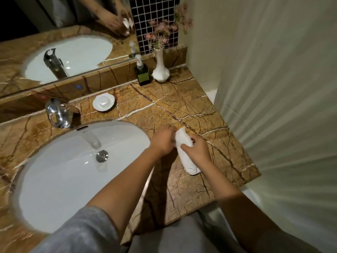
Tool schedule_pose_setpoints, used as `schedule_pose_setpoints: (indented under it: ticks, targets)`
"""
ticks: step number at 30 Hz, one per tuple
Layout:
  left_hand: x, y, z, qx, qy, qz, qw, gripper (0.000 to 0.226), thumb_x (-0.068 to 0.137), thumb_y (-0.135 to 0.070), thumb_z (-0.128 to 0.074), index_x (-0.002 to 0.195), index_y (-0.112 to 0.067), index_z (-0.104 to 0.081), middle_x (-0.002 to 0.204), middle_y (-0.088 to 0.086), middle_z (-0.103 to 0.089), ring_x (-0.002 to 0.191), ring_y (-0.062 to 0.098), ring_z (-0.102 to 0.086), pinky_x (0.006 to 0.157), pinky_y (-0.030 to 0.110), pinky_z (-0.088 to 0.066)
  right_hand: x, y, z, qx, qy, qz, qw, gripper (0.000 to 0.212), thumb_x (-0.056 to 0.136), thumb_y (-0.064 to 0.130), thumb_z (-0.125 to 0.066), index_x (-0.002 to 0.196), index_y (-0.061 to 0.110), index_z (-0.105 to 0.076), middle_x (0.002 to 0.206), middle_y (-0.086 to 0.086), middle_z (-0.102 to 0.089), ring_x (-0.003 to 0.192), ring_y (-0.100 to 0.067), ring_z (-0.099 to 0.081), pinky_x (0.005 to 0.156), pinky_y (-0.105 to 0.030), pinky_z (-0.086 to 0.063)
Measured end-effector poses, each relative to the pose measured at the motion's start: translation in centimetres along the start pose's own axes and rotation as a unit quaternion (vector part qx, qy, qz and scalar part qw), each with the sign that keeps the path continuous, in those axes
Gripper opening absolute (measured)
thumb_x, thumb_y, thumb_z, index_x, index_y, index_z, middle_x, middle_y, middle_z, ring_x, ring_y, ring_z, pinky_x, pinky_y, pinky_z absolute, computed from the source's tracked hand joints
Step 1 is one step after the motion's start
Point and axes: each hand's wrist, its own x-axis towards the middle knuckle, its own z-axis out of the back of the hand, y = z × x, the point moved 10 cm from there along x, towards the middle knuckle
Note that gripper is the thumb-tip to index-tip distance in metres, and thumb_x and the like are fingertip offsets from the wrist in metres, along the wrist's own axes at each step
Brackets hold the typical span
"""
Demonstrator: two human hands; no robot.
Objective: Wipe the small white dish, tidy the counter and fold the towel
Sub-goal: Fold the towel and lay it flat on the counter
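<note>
A brown marble bathroom counter held a rolled white towel beside the sink.
The towel's long axis ran from the far edge toward the person, tilted slightly right. The left hand and right hand, arms extended, both gripped its far end. The small white dish sat near the faucet.

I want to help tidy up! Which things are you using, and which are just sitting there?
Using: rolled white towel, in left hand and right hand; small white scalloped dish.
Just sitting: white vase of pink flowers, dark soap pump bottle, chrome tap.
</note>
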Motion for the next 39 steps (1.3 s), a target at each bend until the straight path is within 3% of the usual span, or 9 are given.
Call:
schedule_pose_setpoints:
  ticks: [4,8,12,16,20,24,33,36,39]
  targets:
    - [-0.2,0.8,1.7,-0.039,-0.071,0.023,0.996,0.030,0.083,-0.018,-0.064,0.111,-0.007,-0.059,0.110,0.015,-0.061,0.106,0.031,-0.050,0.082,0.033,-0.036,1.6,1.5,0.3,-0.001,0.026,0.041,0.999,0.057,0.076,0.021,-0.072,0.129,0.018,-0.052,0.129,-0.009,-0.057,0.118,-0.029,-0.054,0.094,-0.042,-0.049]
    - [-0.9,-1.1,2.8,-0.056,-0.093,-0.045,0.993,0.023,0.088,-0.016,-0.061,0.111,-0.011,-0.059,0.106,0.010,-0.065,0.101,0.028,-0.055,0.077,0.031,-0.039,1.9,6.6,0.2,-0.104,0.083,0.223,0.966,0.087,0.070,0.015,-0.070,0.144,0.040,-0.031,0.155,0.003,-0.029,0.140,-0.022,-0.025,0.106,-0.040,-0.031]
    - [-1.6,-2.0,4.0,-0.022,-0.109,-0.079,0.991,0.032,0.092,-0.022,-0.058,0.124,-0.019,-0.056,0.114,0.008,-0.068,0.103,0.027,-0.057,0.078,0.036,-0.048,2.7,8.2,0.0,-0.211,0.144,0.268,0.929,0.066,0.071,0.015,-0.070,0.133,0.023,-0.050,0.133,-0.006,-0.055,0.128,-0.027,-0.042,0.103,-0.044,-0.041]
    - [-1.6,-0.1,3.1,-0.021,-0.066,-0.011,0.998,0.045,0.088,-0.036,-0.063,0.126,-0.017,-0.047,0.114,0.010,-0.065,0.102,0.028,-0.059,0.078,0.038,-0.051,3.2,8.6,1.2,-0.232,0.151,0.265,0.924,0.034,0.073,0.021,-0.077,0.105,0.014,-0.069,0.109,-0.009,-0.066,0.105,-0.027,-0.057,0.086,-0.039,-0.049]
    - [-1.6,1.3,1.4,0.046,0.016,0.009,0.999,0.038,0.084,-0.038,-0.068,0.110,-0.013,-0.057,0.108,0.011,-0.066,0.099,0.030,-0.055,0.080,0.042,-0.049,3.2,9.3,1.5,-0.221,0.169,0.256,0.926,0.024,0.076,0.020,-0.075,0.091,0.002,-0.068,0.099,-0.014,-0.063,0.091,-0.029,-0.058,0.079,-0.041,-0.051]
    - [-1.3,1.3,2.6,0.043,-0.008,0.014,0.999,0.028,0.086,-0.032,-0.066,0.103,-0.012,-0.057,0.101,0.011,-0.065,0.090,0.028,-0.054,0.071,0.037,-0.046,3.3,9.8,2.0,-0.180,0.197,0.219,0.939,0.004,0.079,0.009,-0.067,0.083,0.011,-0.065,0.088,-0.010,-0.066,0.086,-0.030,-0.063,0.070,-0.036,-0.049]
    - [-0.8,-3.6,11.9,0.106,-0.208,-0.105,0.967,0.027,0.086,-0.013,-0.067,0.110,-0.002,-0.061,0.105,0.019,-0.060,0.092,0.032,-0.054,0.072,0.039,-0.045,4.8,15.7,7.1,-0.144,0.009,0.315,0.938,0.029,0.078,-0.008,-0.050,0.085,0.019,-0.057,0.092,0.002,-0.055,0.082,-0.017,-0.051,0.061,-0.030,-0.038]
    - [-1.6,-4.3,9.9,0.138,-0.183,-0.147,0.962,0.034,0.079,-0.005,-0.072,0.111,-0.001,-0.064,0.105,0.022,-0.064,0.093,0.037,-0.057,0.074,0.041,-0.048,4.6,13.8,6.5,-0.188,-0.017,0.325,0.927,0.037,0.073,-0.018,-0.050,0.083,0.019,-0.055,0.103,-0.002,-0.054,0.102,-0.020,-0.048,0.074,-0.033,-0.041]
    - [-2.9,-3.9,3.7,0.146,-0.063,-0.167,0.973,0.032,0.087,-0.010,-0.064,0.118,-0.003,-0.064,0.110,0.021,-0.064,0.099,0.037,-0.057,0.082,0.044,-0.049,3.9,7.8,3.7,-0.290,0.039,0.264,0.919,0.033,0.076,-0.014,-0.054,0.086,0.018,-0.059,0.115,-0.007,-0.055,0.114,-0.026,-0.047,0.087,-0.037,-0.043]
